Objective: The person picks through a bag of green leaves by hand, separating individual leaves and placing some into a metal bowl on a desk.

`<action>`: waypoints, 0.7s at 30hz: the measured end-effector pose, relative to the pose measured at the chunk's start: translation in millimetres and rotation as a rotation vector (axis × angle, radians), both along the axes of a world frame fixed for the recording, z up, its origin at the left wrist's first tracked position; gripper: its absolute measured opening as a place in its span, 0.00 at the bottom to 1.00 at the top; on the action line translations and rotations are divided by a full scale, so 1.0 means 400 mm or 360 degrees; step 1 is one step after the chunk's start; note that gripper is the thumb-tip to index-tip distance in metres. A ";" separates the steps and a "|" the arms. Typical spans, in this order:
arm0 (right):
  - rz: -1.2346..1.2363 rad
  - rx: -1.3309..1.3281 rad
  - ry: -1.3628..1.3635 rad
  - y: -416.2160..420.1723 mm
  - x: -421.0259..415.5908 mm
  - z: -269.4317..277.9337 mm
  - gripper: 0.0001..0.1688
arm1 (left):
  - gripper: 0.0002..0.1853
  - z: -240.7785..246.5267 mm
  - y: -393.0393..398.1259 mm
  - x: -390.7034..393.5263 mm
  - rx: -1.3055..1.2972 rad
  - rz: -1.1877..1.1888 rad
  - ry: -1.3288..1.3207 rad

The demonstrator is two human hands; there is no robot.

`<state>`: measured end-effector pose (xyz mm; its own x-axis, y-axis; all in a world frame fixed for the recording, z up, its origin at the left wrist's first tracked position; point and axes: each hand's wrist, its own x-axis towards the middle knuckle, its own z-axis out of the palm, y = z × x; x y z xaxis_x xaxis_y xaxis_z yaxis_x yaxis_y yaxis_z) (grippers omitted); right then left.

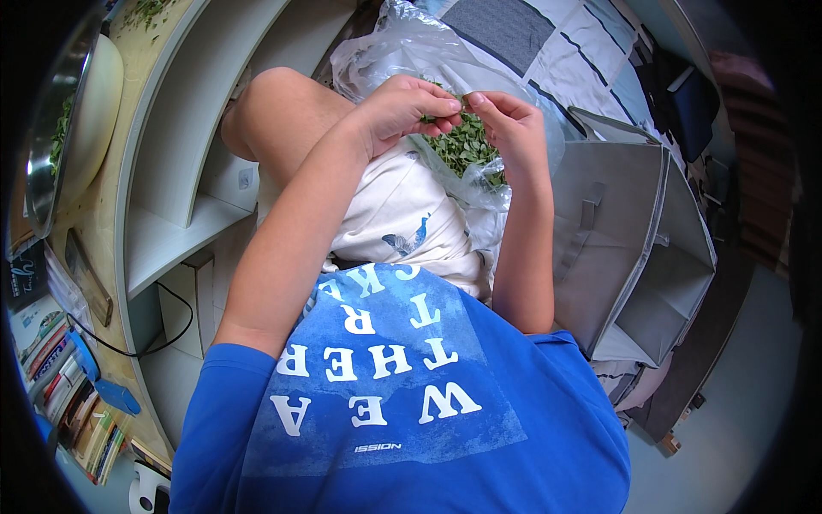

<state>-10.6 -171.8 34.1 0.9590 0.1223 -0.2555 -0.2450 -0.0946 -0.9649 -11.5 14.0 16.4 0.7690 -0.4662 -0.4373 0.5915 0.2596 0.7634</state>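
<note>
Above the lap, my left hand (408, 112) holds green leafy sprigs (429, 119), with its thumb and forefinger pinched together. The fingertips of my right hand (510, 125) are pinched beside the left thumb, at a thin bit of the same greenery; the fingers hide most of it. Under and behind both hands lies a clear plastic bag (401, 45), open, with a heap of small green leaves (465, 148) inside. The bag rests by the thigh, against patterned white shorts (385, 218).
To the left, a wooden tabletop (96, 218) bears a metal bowl (48, 186) with greens in it, scattered leaves (149, 9) and a black cable (186, 302). Books (77, 411) stand at lower left. Open shelving (173, 115) is nearby. A grey fabric storage box (610, 193) stands at right, beside patterned bedding (501, 32).
</note>
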 end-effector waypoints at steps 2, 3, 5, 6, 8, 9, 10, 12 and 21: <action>-0.0025 0.0046 0.0047 -0.007 0.001 -0.002 0.12 | 0.09 0.001 -0.004 0.000 0.0008 0.0005 -0.0008; -0.0035 0.0062 0.0079 -0.009 0.002 -0.003 0.12 | 0.09 0.003 -0.004 0.000 0.0012 0.0011 -0.0011; -0.0047 0.0084 0.0122 -0.015 0.004 -0.005 0.12 | 0.09 0.005 -0.006 0.002 0.0011 0.0014 -0.0009; -0.0050 0.0090 0.0132 -0.018 0.006 -0.007 0.12 | 0.09 0.005 -0.008 0.004 0.0006 0.0011 -0.0006; -0.0075 0.0086 0.0095 -0.021 0.008 -0.010 0.13 | 0.09 0.005 -0.011 0.010 -0.0003 0.0005 -0.0007; -0.0089 0.0077 0.0049 -0.017 0.007 -0.011 0.12 | 0.09 0.004 -0.011 0.011 -0.0006 0.0008 -0.0011; -0.0103 0.0068 0.0000 -0.013 0.007 -0.011 0.12 | 0.09 0.002 -0.012 0.012 -0.0009 0.0011 -0.0017; -0.0177 -0.0202 -0.0160 0.003 -0.002 0.008 0.12 | 0.10 0.003 -0.014 0.012 -0.0037 0.0088 0.0043; 0.0155 -0.0374 -0.0680 0.136 -0.014 0.261 0.09 | 0.13 -0.045 -0.034 0.019 -0.0529 0.0745 0.0363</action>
